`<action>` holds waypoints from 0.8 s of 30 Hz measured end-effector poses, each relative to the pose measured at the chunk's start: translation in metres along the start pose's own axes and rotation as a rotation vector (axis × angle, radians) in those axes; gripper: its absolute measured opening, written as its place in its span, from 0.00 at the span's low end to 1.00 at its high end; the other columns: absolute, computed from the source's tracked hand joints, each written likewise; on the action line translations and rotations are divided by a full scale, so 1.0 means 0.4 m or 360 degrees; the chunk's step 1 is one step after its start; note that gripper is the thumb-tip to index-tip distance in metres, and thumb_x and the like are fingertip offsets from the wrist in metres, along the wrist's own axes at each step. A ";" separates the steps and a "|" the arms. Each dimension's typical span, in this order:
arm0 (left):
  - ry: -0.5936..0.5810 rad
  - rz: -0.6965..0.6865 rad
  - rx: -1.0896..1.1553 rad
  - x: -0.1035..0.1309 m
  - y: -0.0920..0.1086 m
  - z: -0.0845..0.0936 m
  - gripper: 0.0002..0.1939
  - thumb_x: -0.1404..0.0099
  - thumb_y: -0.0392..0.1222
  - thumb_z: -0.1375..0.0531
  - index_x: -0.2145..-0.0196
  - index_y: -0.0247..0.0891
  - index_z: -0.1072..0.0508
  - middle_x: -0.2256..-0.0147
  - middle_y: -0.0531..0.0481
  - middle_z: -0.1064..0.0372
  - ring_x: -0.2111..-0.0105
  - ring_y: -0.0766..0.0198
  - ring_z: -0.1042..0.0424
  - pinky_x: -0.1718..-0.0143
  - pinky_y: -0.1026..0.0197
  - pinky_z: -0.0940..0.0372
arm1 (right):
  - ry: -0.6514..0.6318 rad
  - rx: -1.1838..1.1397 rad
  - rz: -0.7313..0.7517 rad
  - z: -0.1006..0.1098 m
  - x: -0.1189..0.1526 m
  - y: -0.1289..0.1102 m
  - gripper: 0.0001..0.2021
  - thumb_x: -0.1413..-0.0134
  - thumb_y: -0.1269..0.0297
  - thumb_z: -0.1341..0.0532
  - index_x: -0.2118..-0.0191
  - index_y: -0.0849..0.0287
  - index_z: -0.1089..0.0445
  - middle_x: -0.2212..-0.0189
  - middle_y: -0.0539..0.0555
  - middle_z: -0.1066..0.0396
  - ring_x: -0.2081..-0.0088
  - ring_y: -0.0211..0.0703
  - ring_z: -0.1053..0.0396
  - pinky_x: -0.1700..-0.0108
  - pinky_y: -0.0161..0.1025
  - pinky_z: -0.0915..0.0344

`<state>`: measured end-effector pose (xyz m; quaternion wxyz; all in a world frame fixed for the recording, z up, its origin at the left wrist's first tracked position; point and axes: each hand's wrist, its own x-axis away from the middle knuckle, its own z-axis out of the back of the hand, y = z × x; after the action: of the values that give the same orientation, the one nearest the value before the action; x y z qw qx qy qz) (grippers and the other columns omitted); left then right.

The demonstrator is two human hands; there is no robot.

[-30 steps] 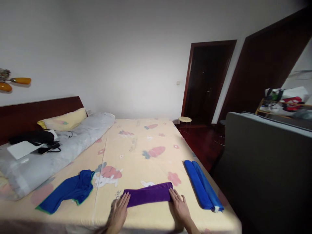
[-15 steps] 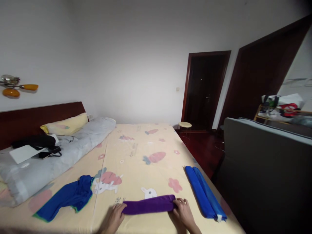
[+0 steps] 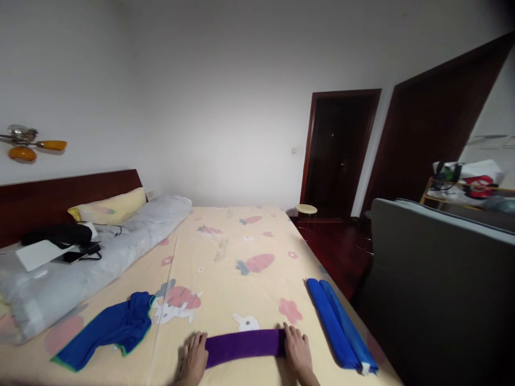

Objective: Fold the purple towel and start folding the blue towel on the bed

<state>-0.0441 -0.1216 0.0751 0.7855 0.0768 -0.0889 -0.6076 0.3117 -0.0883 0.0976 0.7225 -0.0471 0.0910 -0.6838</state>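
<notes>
A purple towel (image 3: 244,346), folded into a narrow strip, lies across the near edge of the bed (image 3: 225,257). My left hand (image 3: 195,359) rests flat at its left end, fingers spread and touching the cloth. My right hand (image 3: 295,351) presses flat at its right end. Neither hand grips anything. A rolled blue towel (image 3: 340,329) lies to the right of my right hand, near the bed's right edge. A crumpled blue garment with green trim (image 3: 107,329) lies to the left.
A grey rolled quilt (image 3: 92,257), a yellow pillow (image 3: 108,206) and dark items with a white pad (image 3: 52,244) sit at the headboard side. A grey sofa back (image 3: 438,279) stands right of the bed. A small round stool (image 3: 306,210) stands by the dark doorway.
The purple towel has become narrower, folded or rolled toward me. Both hands went from curled on its ends to lying flat beside them. The camera tilted up slightly.
</notes>
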 end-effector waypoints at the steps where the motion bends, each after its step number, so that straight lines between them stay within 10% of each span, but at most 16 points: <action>1: 0.0009 -0.0047 -0.0108 0.001 0.013 0.003 0.33 0.42 0.25 0.55 0.41 0.39 0.36 0.37 0.47 0.42 0.36 0.58 0.47 0.35 0.49 0.55 | -0.0023 -0.0006 0.0045 0.001 -0.002 -0.007 0.30 0.46 0.77 0.59 0.39 0.59 0.40 0.42 0.62 0.36 0.42 0.54 0.39 0.42 0.54 0.47; 8: -0.0192 -0.0730 -0.0022 0.025 0.177 -0.035 0.41 0.48 0.28 0.53 0.35 0.39 0.50 0.33 0.54 0.56 0.33 0.62 0.57 0.32 0.54 0.56 | -0.0352 -0.0304 0.0636 -0.033 0.001 -0.142 0.32 0.47 0.68 0.52 0.34 0.56 0.52 0.33 0.54 0.54 0.33 0.49 0.55 0.35 0.53 0.54; 13: -0.0209 -0.0829 -0.0034 0.039 0.252 -0.082 0.39 0.43 0.34 0.51 0.34 0.40 0.58 0.32 0.54 0.65 0.32 0.58 0.62 0.32 0.49 0.56 | -0.0145 -0.0296 0.0903 -0.131 -0.008 -0.195 0.35 0.49 0.67 0.47 0.34 0.56 0.53 0.35 0.56 0.53 0.34 0.52 0.51 0.36 0.52 0.48; 19: 0.0119 -0.0913 -0.0352 0.029 0.125 -0.096 0.42 0.43 0.28 0.52 0.34 0.44 0.63 0.33 0.53 0.61 0.34 0.57 0.54 0.36 0.46 0.46 | 0.0238 -0.0197 0.0937 -0.198 -0.009 -0.092 0.35 0.47 0.72 0.49 0.33 0.55 0.56 0.36 0.54 0.50 0.36 0.50 0.47 0.38 0.52 0.43; 24: 0.0447 -0.0899 -0.0551 0.026 -0.015 -0.111 0.42 0.41 0.27 0.53 0.36 0.48 0.69 0.34 0.55 0.56 0.35 0.62 0.50 0.38 0.48 0.44 | 0.0172 -0.0164 0.0848 -0.165 0.000 0.013 0.30 0.42 0.68 0.52 0.33 0.54 0.56 0.35 0.54 0.52 0.36 0.51 0.47 0.38 0.54 0.43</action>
<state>-0.0369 -0.1326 0.0312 0.5924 0.0468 0.1490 -0.7903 0.3039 -0.0842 0.0318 0.8676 -0.0216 0.1734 -0.4655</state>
